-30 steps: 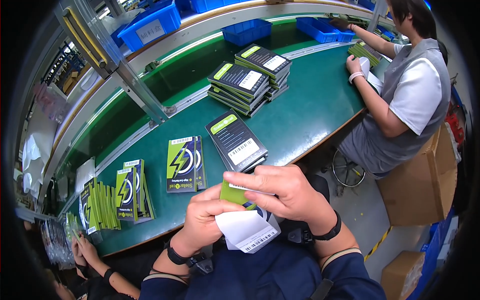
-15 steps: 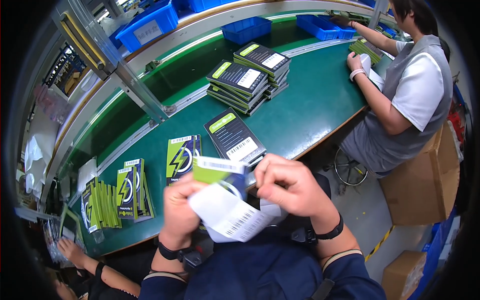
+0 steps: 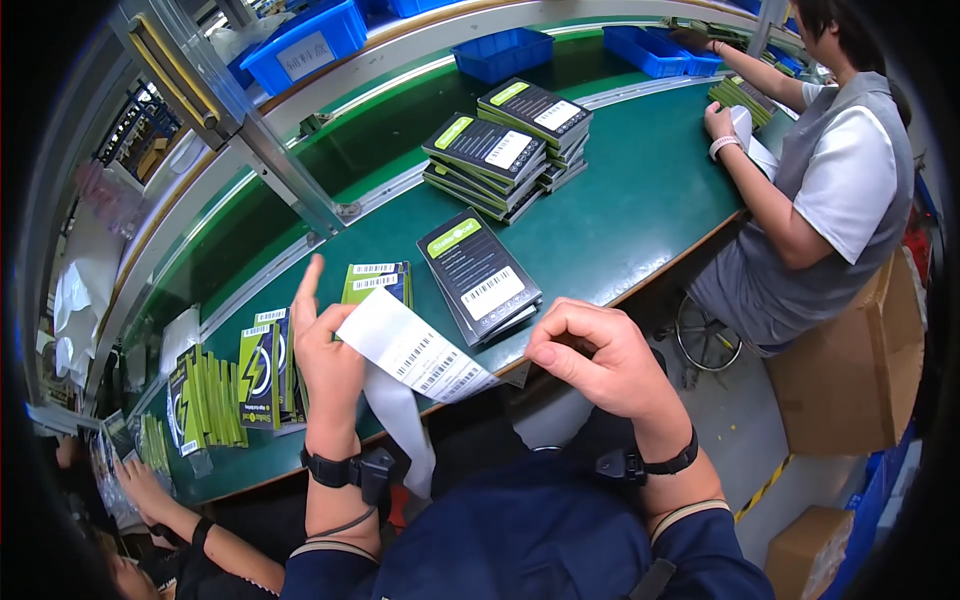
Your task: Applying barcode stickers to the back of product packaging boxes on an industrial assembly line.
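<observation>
My left hand [image 3: 330,355] grips a white strip of barcode labels [image 3: 415,350] between thumb and fingers, its index finger pointing up. A blank tail of the strip hangs below that hand. My right hand [image 3: 595,358] is curled in a pinch near the strip's right end, apart from it; whatever its fingertips hold, if anything, is hidden. Just beyond the strip lies a small stack of dark flat boxes [image 3: 478,275], its top box bearing a white barcode label. Green-and-dark boxes [image 3: 392,282] lie behind the strip, partly covered by it.
Taller stacks of dark boxes [image 3: 490,160] stand farther back on the green table [image 3: 640,190]. At left are upright green boxes [image 3: 215,400]. Blue bins [image 3: 503,55] line the back. A co-worker [image 3: 850,190] sits at right; another person's hand [image 3: 140,490] shows lower left.
The green box in my left hand has left it and green boxes lie beyond the strip. My left hand moved left and up with the strip; my right hand shifted slightly right.
</observation>
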Tool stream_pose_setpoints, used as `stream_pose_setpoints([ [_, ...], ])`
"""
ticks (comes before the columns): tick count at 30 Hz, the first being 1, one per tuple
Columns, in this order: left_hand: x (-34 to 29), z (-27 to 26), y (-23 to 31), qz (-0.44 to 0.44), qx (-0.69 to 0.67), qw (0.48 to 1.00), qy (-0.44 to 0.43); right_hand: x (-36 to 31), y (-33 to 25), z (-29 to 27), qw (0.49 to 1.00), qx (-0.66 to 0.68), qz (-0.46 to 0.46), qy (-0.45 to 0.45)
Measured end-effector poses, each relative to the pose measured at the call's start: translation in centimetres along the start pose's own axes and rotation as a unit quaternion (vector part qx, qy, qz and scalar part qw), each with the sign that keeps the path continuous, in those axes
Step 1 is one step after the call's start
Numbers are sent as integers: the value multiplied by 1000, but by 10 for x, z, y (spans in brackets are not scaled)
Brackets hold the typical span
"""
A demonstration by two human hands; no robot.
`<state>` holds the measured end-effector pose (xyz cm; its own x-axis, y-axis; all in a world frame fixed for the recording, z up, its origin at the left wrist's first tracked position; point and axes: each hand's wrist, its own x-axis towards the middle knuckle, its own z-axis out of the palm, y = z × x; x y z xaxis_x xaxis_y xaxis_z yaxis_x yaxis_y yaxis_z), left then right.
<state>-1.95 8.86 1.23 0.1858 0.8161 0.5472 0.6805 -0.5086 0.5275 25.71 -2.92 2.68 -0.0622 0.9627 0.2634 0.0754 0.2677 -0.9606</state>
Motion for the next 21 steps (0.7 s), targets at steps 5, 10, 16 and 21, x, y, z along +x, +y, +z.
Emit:
stream_pose_setpoints([
  [5,-11,0,35,47,-162,985,-46,11,-2,25,994,-92,-64,12],
  [10,-22,2,47,46,-196,976,-82,13,1,40,985,-139,-105,20],
  [16,-25,4,57,189,-159,968,-39,10,1,42,995,-85,-59,4],
  [21,-31,5,56,203,-189,958,-70,7,0,45,996,-66,-67,6],
])
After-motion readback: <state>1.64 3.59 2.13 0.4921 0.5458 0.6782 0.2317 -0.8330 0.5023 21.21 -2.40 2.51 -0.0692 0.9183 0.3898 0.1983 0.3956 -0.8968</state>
